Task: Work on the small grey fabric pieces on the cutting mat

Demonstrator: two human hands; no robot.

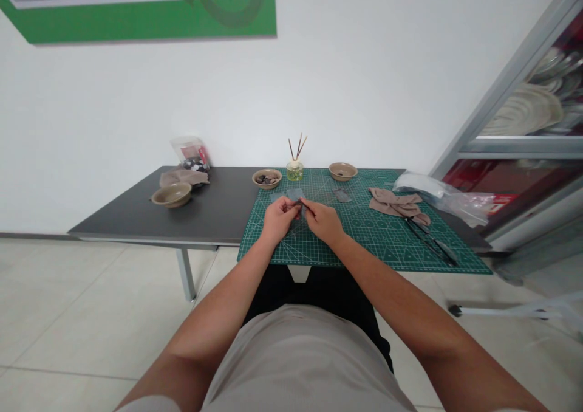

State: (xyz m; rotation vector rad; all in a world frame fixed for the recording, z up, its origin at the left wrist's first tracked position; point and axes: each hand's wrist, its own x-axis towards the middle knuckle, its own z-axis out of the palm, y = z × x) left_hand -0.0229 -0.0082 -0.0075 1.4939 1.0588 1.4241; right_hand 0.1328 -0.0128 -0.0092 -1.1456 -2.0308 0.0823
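Observation:
My left hand [279,219] and my right hand [324,221] meet over the green cutting mat [310,251]. Between their pinched fingers is a small clear plastic bag [296,193], its upper part sticking out past the fingertips. Whatever the bag contains is hidden by the fingers. Just beyond my hands stands a brown bowl [267,186] of dark and tan pebble-like pieces. To the right, another small clear bag [341,194] with greyish contents lies flat on the mat. A second brown bowl [343,166] at the back has a small dark piece in it.
A reed diffuser [294,170] stands between those bowls. At right lie a crumpled brown cloth [395,202], a black-handled tool [428,240] and a large plastic bag [444,196]. On the dark table [218,217] at left are another bowl [172,195] and a pouch [190,152].

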